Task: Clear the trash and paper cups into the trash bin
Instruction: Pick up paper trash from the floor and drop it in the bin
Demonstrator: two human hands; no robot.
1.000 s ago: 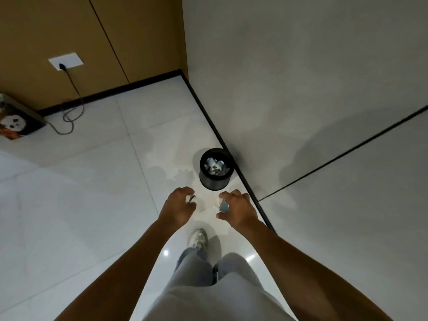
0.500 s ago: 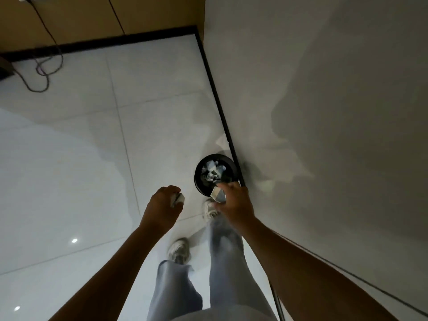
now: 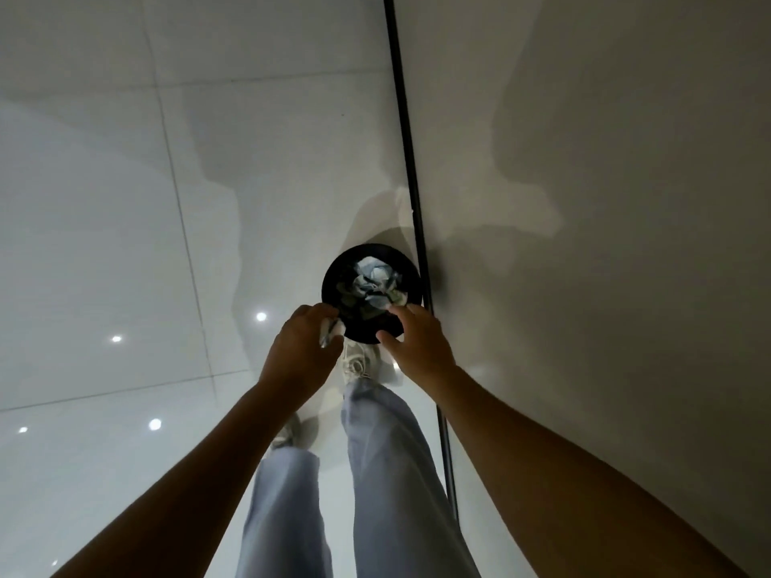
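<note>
The left hand (image 3: 301, 353) curls round a small white wad (image 3: 331, 332), held just beside the near rim of the black bin (image 3: 333, 285), which stands on the floor against the wall. The right hand (image 3: 417, 345) hangs over the bin with fingers spread, holding nothing. The wad looks light, soft and crushable; a loose pinch anywhere should do, and it may drift when dropped.

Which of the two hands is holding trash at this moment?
The left hand: it grips a crumpled white wad beside the bin. The right hand has its fingers spread over the bin, holding nothing visible.
</note>
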